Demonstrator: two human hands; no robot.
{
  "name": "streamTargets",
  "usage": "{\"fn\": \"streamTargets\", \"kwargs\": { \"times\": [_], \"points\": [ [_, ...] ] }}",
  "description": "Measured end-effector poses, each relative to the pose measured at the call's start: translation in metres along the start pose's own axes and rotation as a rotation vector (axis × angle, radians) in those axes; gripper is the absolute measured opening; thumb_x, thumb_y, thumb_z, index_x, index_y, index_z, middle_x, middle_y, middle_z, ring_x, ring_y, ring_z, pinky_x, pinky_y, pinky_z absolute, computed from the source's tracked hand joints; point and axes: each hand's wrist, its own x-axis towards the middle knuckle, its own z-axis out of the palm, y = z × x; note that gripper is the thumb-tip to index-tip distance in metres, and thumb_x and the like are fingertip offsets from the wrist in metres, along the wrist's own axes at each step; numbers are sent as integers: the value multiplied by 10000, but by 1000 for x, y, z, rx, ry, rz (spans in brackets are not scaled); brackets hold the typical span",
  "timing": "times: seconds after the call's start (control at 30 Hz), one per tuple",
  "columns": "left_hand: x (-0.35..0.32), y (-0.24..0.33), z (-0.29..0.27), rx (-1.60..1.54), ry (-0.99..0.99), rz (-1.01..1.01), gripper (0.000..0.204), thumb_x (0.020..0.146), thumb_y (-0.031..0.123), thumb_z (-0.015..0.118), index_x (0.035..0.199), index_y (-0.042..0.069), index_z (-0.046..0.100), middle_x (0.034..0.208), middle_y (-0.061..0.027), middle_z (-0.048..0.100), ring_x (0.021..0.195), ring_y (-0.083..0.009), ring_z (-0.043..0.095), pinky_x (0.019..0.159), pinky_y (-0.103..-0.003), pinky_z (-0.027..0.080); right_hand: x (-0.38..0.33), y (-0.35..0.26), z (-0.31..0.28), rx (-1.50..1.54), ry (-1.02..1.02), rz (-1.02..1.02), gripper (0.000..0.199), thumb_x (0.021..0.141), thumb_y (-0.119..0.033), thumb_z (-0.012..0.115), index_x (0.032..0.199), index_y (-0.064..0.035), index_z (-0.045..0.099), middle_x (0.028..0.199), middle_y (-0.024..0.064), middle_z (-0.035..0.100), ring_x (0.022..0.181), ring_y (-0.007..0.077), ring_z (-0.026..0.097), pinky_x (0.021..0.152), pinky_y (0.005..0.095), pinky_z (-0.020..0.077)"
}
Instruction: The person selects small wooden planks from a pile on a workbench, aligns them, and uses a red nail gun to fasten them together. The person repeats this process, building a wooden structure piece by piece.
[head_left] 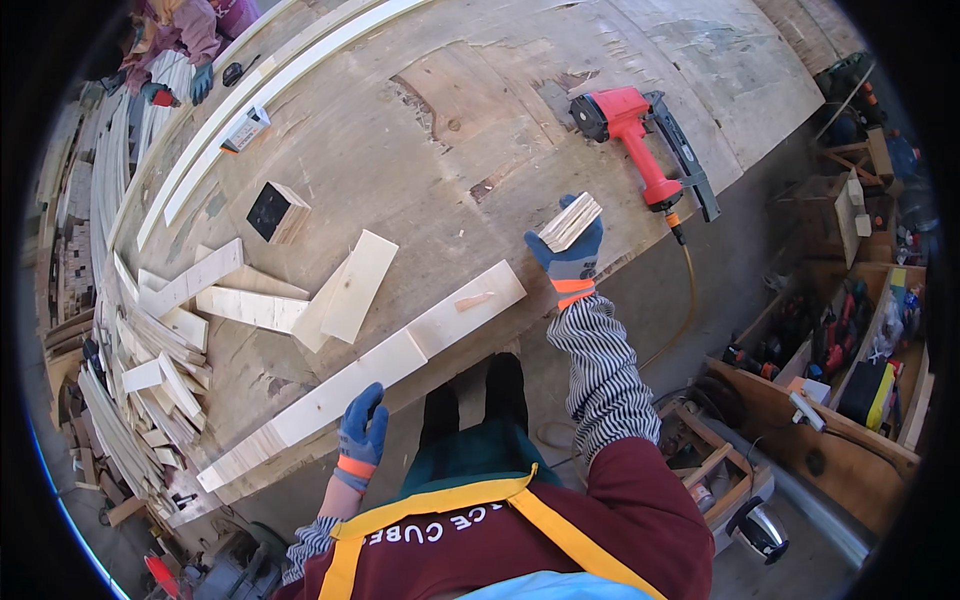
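Note:
My right hand [578, 255], in a blue-grey glove with an orange cuff, holds a short wooden block [570, 222] with layered edges, just over the table's near edge. A long pale board [385, 362] lies slantwise along that edge, with a seam across it and a darker patch near its right end. My left hand [362, 432], gloved alike, is beside the board's near side. Its fingers are loosely bent and apart, with nothing seen in them. A red nail gun [632, 140] lies to the right, beyond my right hand, with a hose attached.
Loose short boards [360, 285] and a square block with a dark end [277, 212] lie on the worn wooden table [450, 190]. Long strips [225, 130] run along its far left. A wooden tool box [810, 420] stands at right. Another person's gloved hand [201, 83] shows at far left.

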Motion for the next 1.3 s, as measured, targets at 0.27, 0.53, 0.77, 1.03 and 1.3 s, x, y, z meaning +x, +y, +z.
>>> {"fn": "streamTargets", "kwargs": {
  "times": [0.27,0.53,0.77,1.03,1.3],
  "points": [
    [24,39,24,142,43,159,425,855,156,703,1255,58,601,1179,-155,641,1072,-340,627,907,-403,517,69,-32,7,-112,-332,-128,1022,597,-478,888,1381,-8,431,1290,198,565,1176,365,560,986,428,466],
    [68,-12,44,627,195,261,910,678,537,783,1395,79,460,1359,-139,523,1276,-354,466,1083,-490,358,50,-71,42,-686,-749,-426,1086,628,-556,807,1478,-92,316,1331,123,497,1201,321,504,959,493,413],
    [84,-12,48,705,49,150,1045,580,635,791,1408,110,430,1369,-96,493,1292,-306,424,1132,-534,246,-53,-112,56,-657,-1270,-650,1020,632,-485,831,1438,-90,348,1349,91,465,1255,276,454,1024,442,374],
    [91,-28,59,705,25,169,921,623,570,787,1370,148,453,1286,-60,526,1218,-267,468,1124,-576,224,-66,-102,71,-752,-1260,-740,990,614,-478,838,1409,-99,383,1300,67,492,1220,257,479,1015,432,387],
    [92,-29,62,744,-65,65,935,679,680,701,1432,209,408,1290,-40,524,1247,-237,472,1164,-566,158,-67,-95,76,-872,-1269,-810,956,619,-525,815,1381,-111,412,1230,42,512,1164,228,502,936,405,425]
  ]
}}
